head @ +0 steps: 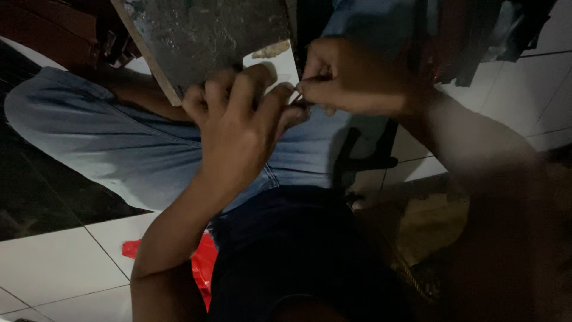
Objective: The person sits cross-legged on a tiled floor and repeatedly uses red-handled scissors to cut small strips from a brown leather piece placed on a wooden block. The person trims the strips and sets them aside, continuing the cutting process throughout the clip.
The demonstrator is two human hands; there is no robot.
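Note:
My left hand [241,119] is closed around a small object held over my lap, its fingers curled and the thumb side toward the right. My right hand [342,77] pinches a thin small item at the point where the two hands meet [301,98]. What the item is stays too dark and small to tell. I sit on the floor in light blue jeans [119,143] and a dark shirt [298,250].
A worn grey board with a wooden edge [196,36] leans just beyond my left hand. A red plastic bag [202,262] lies on the white floor tiles [53,262] by my hip. Dark clothes hang at the upper right [476,36].

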